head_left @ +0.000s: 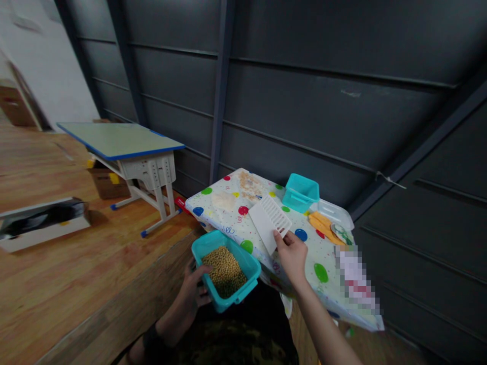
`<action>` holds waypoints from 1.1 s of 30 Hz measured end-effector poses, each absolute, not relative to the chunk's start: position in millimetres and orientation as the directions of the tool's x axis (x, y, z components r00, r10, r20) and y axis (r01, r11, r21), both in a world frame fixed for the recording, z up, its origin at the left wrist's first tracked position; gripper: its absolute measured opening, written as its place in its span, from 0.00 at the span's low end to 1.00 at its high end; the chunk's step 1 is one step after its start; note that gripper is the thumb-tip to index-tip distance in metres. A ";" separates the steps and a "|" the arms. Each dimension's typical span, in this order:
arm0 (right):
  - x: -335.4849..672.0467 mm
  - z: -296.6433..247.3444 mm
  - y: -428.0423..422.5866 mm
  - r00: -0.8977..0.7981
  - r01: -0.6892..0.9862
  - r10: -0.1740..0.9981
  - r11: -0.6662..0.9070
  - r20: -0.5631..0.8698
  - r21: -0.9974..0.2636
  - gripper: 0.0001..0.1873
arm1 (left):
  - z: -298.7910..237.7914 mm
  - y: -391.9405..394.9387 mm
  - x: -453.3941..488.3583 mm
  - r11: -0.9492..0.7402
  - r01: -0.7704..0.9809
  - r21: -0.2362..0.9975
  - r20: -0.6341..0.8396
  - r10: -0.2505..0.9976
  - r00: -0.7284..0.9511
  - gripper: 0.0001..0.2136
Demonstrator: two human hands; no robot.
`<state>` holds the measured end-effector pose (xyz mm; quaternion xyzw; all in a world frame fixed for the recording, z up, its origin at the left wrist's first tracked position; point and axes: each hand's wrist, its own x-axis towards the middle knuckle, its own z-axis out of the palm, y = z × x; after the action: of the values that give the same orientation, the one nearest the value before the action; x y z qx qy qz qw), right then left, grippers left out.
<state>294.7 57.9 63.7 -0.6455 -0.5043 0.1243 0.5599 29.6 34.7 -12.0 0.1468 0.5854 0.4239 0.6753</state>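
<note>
My left hand [196, 284] grips the near left side of a turquoise plastic container [246, 259], its thumb over the rim. Inside lie many small yellow-tan beans [224, 266], heaped toward the middle and lower part. The container is tilted a little and held over my lap, in front of the table's edge. Between thumb and fingers, my right hand [292, 253] pinches the near edge of a flat white slotted plastic piece [268, 220]. One half of that piece is solid and the other has rows of slots. It is over the tablecloth, and whether it touches the cloth I cannot tell.
A balloon-print tablecloth [283, 271] covers the table. On it are tan crumbs [249, 185], a second turquoise container [300, 192], a clear tray [335, 213], an orange cloth [323, 228] and a blurred-out packet [357, 279]. A desk [122, 139] and an open box [45, 223] stand left; a dark panelled wall [304, 101] rises behind.
</note>
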 end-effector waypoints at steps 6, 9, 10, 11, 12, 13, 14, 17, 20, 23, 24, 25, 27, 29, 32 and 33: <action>282.2 70.7 69.5 0.437 0.557 0.794 0.129 0.422 -0.820 0.28 | -5.8 35.4 30.6 0.594 -0.394 0.702 -0.665 0.744 -0.063 0.35; 279.4 74.0 71.4 0.413 0.574 0.814 0.115 0.408 -0.811 0.27 | -4.6 35.6 29.2 0.582 -0.402 0.706 -0.658 0.750 -0.071 0.35; 278.6 74.4 70.7 0.408 0.574 0.819 0.113 0.404 -0.811 0.28 | -4.7 35.9 28.7 0.578 -0.402 0.710 -0.653 0.754 -0.068 0.35; 277.8 74.3 69.4 0.404 0.570 0.823 0.116 0.400 -0.814 0.28 | -5.0 36.3 28.3 0.576 -0.402 0.712 -0.650 0.757 -0.068 0.35; 277.0 73.8 67.7 0.398 0.561 0.828 0.122 0.396 -0.818 0.28 | -5.6 37.0 28.0 0.576 -0.402 0.711 -0.653 0.753 -0.076 0.35; 276.1 73.1 65.6 0.390 0.551 0.834 0.129 0.391 -0.824 0.28 | -6.3 37.9 27.8 0.578 -0.403 0.710 -0.659 0.747 -0.089 0.35; 275.1 72.2 63.3 0.383 0.540 0.840 0.134 0.385 -0.831 0.28 | -6.9 39.0 27.6 0.576 -0.406 0.709 -0.660 0.745 -0.097 0.36; 272.6 70.2 56.6 0.360 0.512 0.859 0.145 0.364 -0.847 0.26 | -6.9 42.0 27.1 0.572 -0.403 0.715 -0.655 0.749 -0.099 0.36; 271.6 70.0 51.6 0.344 0.478 0.871 0.158 0.350 -0.864 0.25 | -4.3 43.2 25.4 0.573 -0.396 0.718 -0.653 0.751 -0.099 0.36; 270.6 70.2 47.0 0.321 0.447 0.889 0.162 0.327 -0.880 0.24 | -3.8 43.5 23.0 0.541 -0.395 0.742 -0.620 0.779 -0.098 0.36; 270.0 70.2 44.9 0.313 0.444 0.894 0.160 0.320 -0.882 0.24 | -4.8 44.1 22.2 0.531 -0.395 0.750 -0.608 0.789 -0.093 0.36; 269.1 70.1 42.5 0.303 0.448 0.899 0.158 0.315 -0.880 0.24 | -6.4 45.0 21.4 0.530 -0.395 0.750 -0.606 0.790 -0.091 0.36; 267.3 70.7 36.3 0.284 0.466 0.906 0.155 0.313 -0.871 0.23 | -10.8 48.1 19.7 0.544 -0.393 0.741 -0.621 0.777 -0.097 0.35; 266.8 72.9 28.9 0.269 0.478 0.910 0.159 0.317 -0.864 0.24 | -15.7 52.2 17.6 0.551 -0.395 0.735 -0.633 0.766 -0.110 0.35; 271.5 78.9 17.6 0.281 0.483 0.902 0.163 0.328 -0.861 0.24 | -21.6 57.5 13.6 0.523 -0.410 0.747 -0.616 0.777 -0.132 0.34; 274.6 80.9 13.9 0.302 0.498 0.890 0.158 0.341 -0.853 0.24 | -22.8 58.7 12.2 0.513 -0.416 0.751 -0.612 0.778 -0.144 0.34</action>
<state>274.6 13.9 80.9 -0.6205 -0.5593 0.1902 0.5157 12.2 58.7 -22.8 0.1526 0.5933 0.4691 0.6361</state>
